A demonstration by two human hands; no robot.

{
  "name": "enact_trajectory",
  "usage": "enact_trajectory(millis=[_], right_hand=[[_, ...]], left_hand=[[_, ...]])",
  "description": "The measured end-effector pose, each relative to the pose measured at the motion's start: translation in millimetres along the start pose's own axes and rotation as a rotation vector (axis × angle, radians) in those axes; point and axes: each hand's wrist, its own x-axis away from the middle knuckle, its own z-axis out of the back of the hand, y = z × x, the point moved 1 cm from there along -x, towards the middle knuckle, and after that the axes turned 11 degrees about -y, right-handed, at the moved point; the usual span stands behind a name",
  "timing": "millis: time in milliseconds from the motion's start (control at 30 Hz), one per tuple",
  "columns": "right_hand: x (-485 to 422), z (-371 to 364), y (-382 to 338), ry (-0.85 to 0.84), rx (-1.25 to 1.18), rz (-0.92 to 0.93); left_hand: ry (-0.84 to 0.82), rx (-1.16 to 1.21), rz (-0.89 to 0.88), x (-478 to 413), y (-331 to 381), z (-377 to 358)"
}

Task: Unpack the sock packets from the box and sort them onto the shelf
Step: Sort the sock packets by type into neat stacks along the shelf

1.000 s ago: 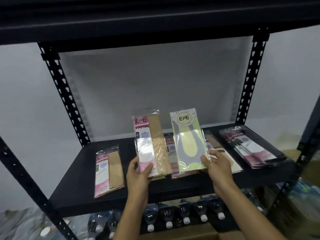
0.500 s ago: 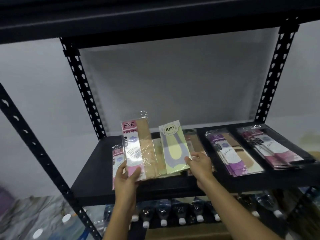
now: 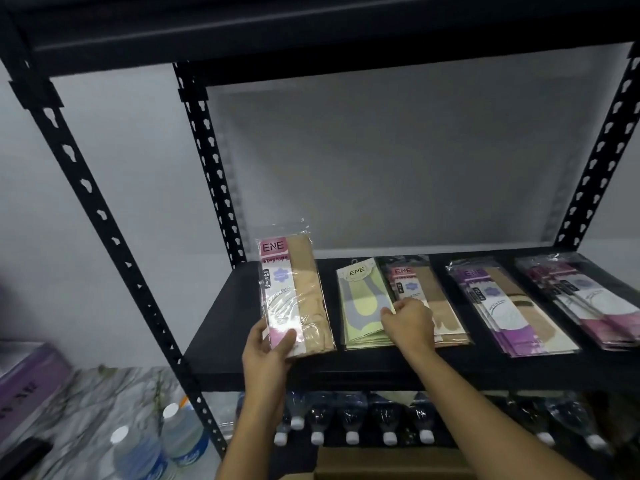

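Watching through the head camera, I saw the left hand (image 3: 266, 344) holding a pink-and-beige packet (image 3: 294, 289) by its lower end, thumb across the front and fingers behind, so the grip was closed firmly on that one packet. The packet stood nearly upright and leaned a little to the left. Its long axis ran up and away from the palm, and its bottom edge hung over the left front part of the shelf (image 3: 221, 323). The right hand (image 3: 408, 323) sat with curled fingers at the right edge of the yellow-green pile (image 3: 360, 306). I could not tell whether it pinched the top packet there or only rested on it. Just beyond that hand lay a beige pile with a pink label (image 3: 419, 282), which looked like the same kind as the packet held up. Farther right were a purple pile (image 3: 502, 306) and then a magenta pile (image 3: 588, 299), each lying flat with its long axis running front to back. I judged that the coming move turned on this: the held packet needed tipping back to lie flat in line with the rest, and its likely match lay to the right, past the yellow-green pile and nearer the right hand. The bare shelf lay just behind the left hand. The box was not in sight.
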Motion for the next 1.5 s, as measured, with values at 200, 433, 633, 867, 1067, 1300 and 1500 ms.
enact_trajectory(millis=[200, 433, 633, 867, 1067, 1300, 1500], right_hand=[[9, 7, 8, 0.018, 0.249, -0.018], [15, 19, 12, -0.016, 0.032, 0.127], [33, 35, -4, -0.273, -0.454, 0.249], [36, 71, 9, -0.228, -0.608, 0.202], [25, 94, 30, -0.184, -0.657, 0.149], [-9, 94, 52, -0.030, -0.491, 0.043], [-32, 95, 72, 0.051, -0.136, -0.013]], left_hand=[[-0.041, 0.017, 0.022, 2, -1, -8], [-0.079, 0.039, 0.036, 7, 1, -25], [-0.189, 0.058, 0.056, 7, 0, -62], [-0.332, 0.006, 0.050, 11, -11, -123], [-0.392, -0.216, 0.074, 9, -25, -148], [-0.352, -0.828, -0.001, -13, -40, -172], [-0.318, -1.416, -0.083, -24, -62, -195]])
